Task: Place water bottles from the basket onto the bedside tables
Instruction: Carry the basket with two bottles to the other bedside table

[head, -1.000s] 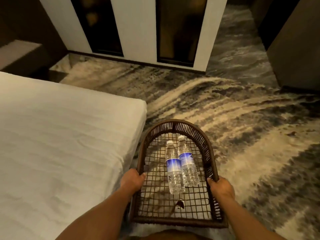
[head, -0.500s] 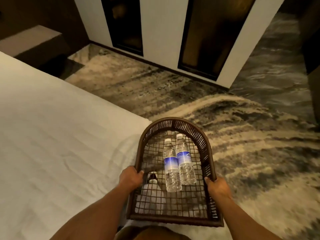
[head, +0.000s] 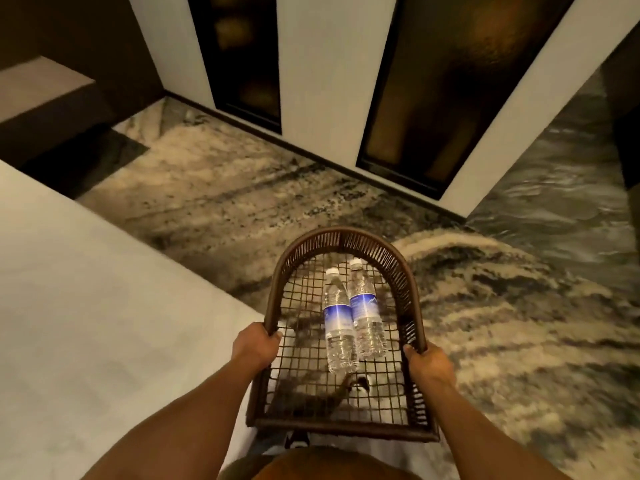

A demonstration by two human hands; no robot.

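Note:
I carry a dark woven basket (head: 408,285) with an arched far rim and an open mesh floor, held level in front of me. My left hand (head: 254,346) grips its left rim and my right hand (head: 429,365) grips its right rim. Two clear water bottles with blue labels lie side by side on the mesh, caps pointing away from me: the left bottle (head: 337,320) and the right bottle (head: 365,311). At the far left stands a low bedside table (head: 38,88) against the dark wall.
A bed with a white sheet (head: 104,323) fills the left side, its corner close to the basket. Patterned carpet (head: 519,306) spreads ahead and to the right. A white wall with dark glass panels (head: 329,64) stands ahead.
The view has swung left and moved forward along the bed's foot. The wall panels and the bedside table look closer. Both hands keep hold of the basket and the bottles stay put.

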